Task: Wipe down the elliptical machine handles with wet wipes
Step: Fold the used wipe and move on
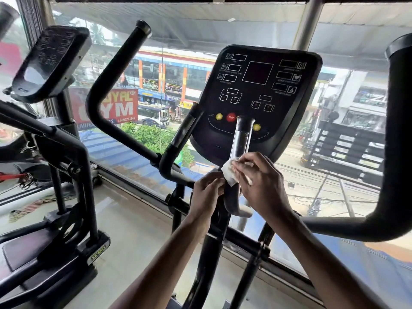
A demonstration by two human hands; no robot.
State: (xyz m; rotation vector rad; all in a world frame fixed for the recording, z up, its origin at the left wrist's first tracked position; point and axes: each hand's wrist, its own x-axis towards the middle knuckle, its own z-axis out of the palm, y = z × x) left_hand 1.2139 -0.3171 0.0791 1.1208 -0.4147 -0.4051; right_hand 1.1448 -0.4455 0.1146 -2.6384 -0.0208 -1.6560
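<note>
A white wet wipe (229,173) is wrapped against the lower part of the right inner handle (240,139), a short black grip with a silver sensor strip below the console. My right hand (258,181) pinches the wipe from the right. My left hand (206,190) holds the wipe's left edge at the handle's bend. The left inner handle (185,130) rises bare beside it. The long left swing handle (111,85) and the thick right swing handle (396,141) stand at either side, untouched.
The black console (258,90) sits just above my hands. A second elliptical machine (51,152) stands at the left. A large window (156,97) runs behind the machines, with a street below. A tiled floor (138,230) lies underneath.
</note>
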